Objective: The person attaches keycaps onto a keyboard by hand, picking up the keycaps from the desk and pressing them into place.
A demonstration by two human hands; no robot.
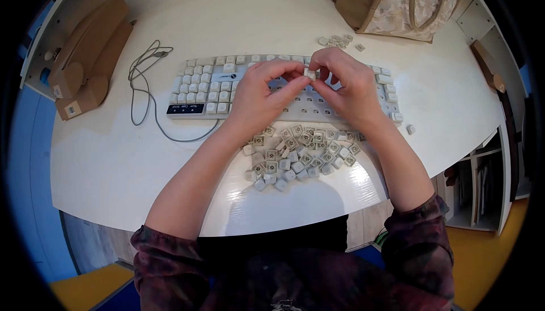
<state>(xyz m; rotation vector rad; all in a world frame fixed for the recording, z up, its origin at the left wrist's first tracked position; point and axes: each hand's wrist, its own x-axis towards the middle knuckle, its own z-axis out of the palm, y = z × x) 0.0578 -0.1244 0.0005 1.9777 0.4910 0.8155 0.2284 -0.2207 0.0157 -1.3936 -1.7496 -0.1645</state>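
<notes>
A white keyboard (pixel 193 114) lies across the desk, upside down to me, with keycaps on its left part and along its edges. Bare switch sockets show in its middle. Above it, my left hand (pixel 262 92) and my right hand (pixel 347 84) meet at the fingertips, both pinching one small pale keycap (pixel 309 74). Between the keyboard and me spreads a pile of loose keycaps (pixel 301 155), many turned with their hollow undersides up. Fingers partly hide the held keycap and the sockets beneath.
A grey cable (pixel 149 98) curls left of the keyboard. Several keycaps (pixel 338 40) sit beyond it, and a single keycap (pixel 411 130) at the right. A fabric bag (pixel 392 4) stands at the back right, a brown cardboard piece (pixel 93 55) at the left.
</notes>
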